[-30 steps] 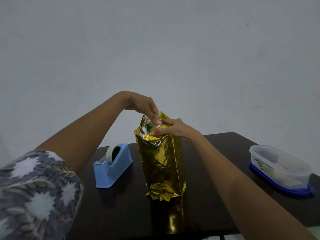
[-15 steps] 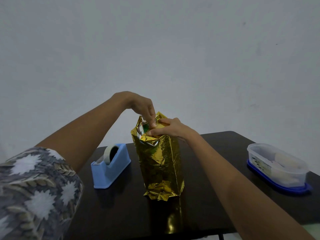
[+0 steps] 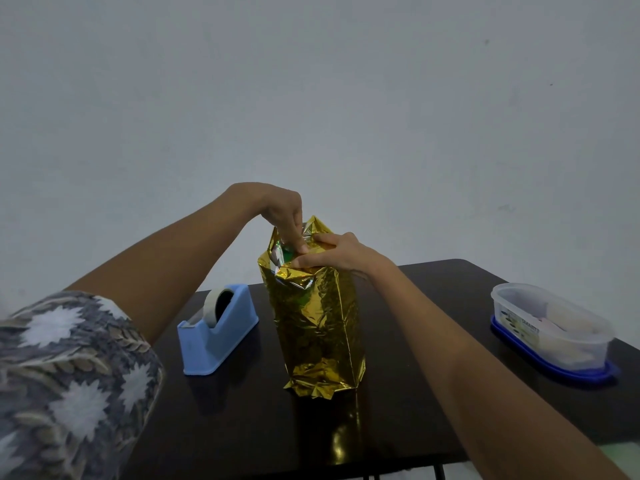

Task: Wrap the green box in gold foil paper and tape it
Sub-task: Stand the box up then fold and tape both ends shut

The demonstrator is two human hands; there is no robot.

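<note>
Green box (image 3: pixel 288 251) stands upright mid-surface (image 3: pixel 242 427) in its gold foil (image 3: pixel 318 323), top end open with green showing. My right hand (image 3: pixel 334 254) has its grip closed over the near top fold. My left hand (image 3: pixel 282 211) has fingers bunched tips-down on the inner flap, pinch or push unclear. Best to crease each flap flat to the box edge before reaching for the tape dispenser (image 3: pixel 218 327).

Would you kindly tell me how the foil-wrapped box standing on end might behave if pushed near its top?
The green box stands tall on a narrow end on the table, so it would probably tip rather than slide. The gold foil looks thin and creased, so it likely crumples when gripped. Its glossy surface may be slippery.
</note>
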